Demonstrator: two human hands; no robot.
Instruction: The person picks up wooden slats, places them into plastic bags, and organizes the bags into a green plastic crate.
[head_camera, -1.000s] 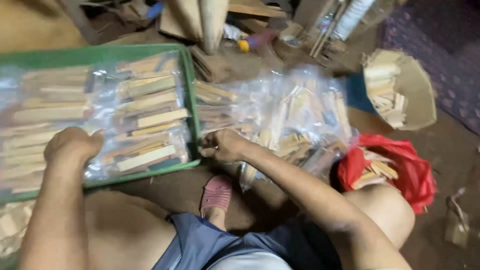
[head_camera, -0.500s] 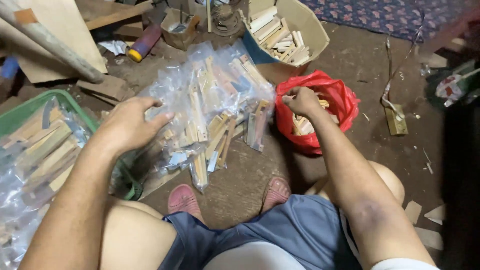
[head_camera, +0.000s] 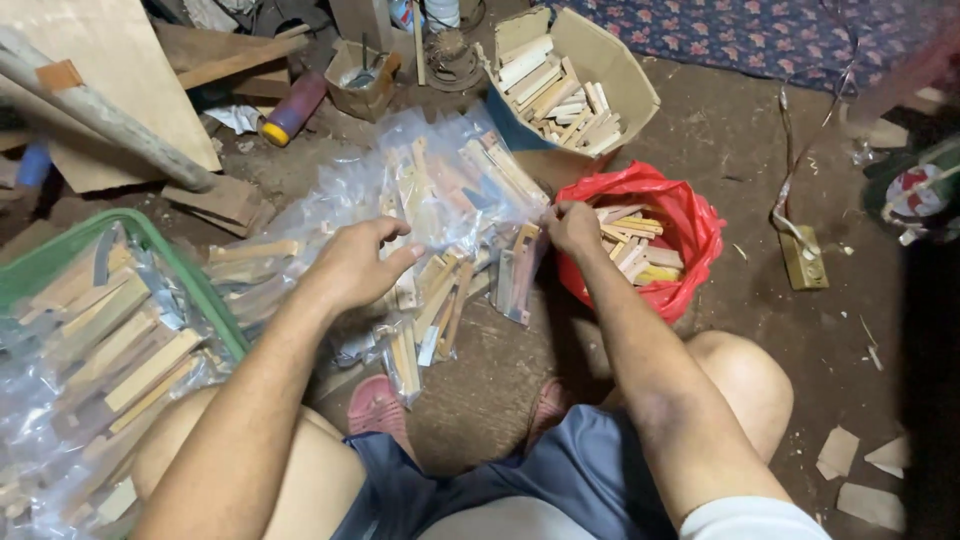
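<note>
The person sits on the dirt floor (head_camera: 760, 200) with knees apart, so the work lies between the legs within easy reach. The left hand (head_camera: 355, 265) rests palm-down on a heap of clear plastic packets of wooden sticks (head_camera: 440, 220), its fingers (head_camera: 395, 258) loosely curled on the film, seemingly steadying the pile; they close on no single packet. The right hand (head_camera: 572, 226) sits at the heap's right edge, touching the rim of a red plastic bag (head_camera: 690, 235) that holds loose wooden sticks (head_camera: 630, 245). Its fingers are bunched together, pinching something at the packet's edge, but what exactly I cannot tell. The red bag stands open just beside the heap, which keeps the loose sticks close to the packets. Beyond it an open cardboard box (head_camera: 620, 80) holds more sticks. At the far left a green crate (head_camera: 150, 250) is filled with further packets, set apart from the heap.
</note>
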